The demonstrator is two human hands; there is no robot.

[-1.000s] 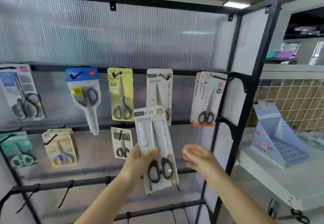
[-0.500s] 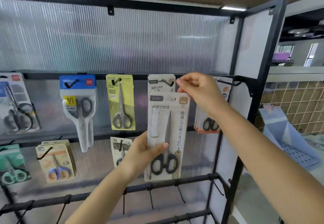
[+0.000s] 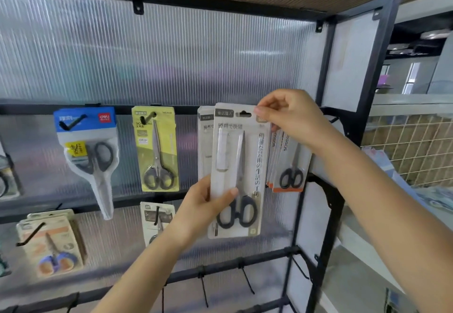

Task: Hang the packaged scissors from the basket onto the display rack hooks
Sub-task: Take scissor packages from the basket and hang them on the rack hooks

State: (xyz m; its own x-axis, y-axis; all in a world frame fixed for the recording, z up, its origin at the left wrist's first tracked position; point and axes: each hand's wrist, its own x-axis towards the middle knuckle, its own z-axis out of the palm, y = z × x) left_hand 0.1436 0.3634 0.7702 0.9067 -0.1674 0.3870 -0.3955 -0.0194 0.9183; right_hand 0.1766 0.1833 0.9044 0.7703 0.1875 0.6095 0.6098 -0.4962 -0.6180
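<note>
While the blue-carded scissors pack (image 3: 85,150) and the yellow-carded scissors pack (image 3: 155,148) are hanging from hooks on the display rack (image 3: 326,214) at my left, I am gripping the lower part of the white packaged scissors (image 3: 239,170) with my left hand (image 3: 206,204), thumb lying across its front. I am holding it upright against an identical pack (image 3: 204,141) on the upper rail. My right hand (image 3: 291,119) is pinching its top right corner, just in front of the orange-edged scissors packs (image 3: 289,165).
</note>
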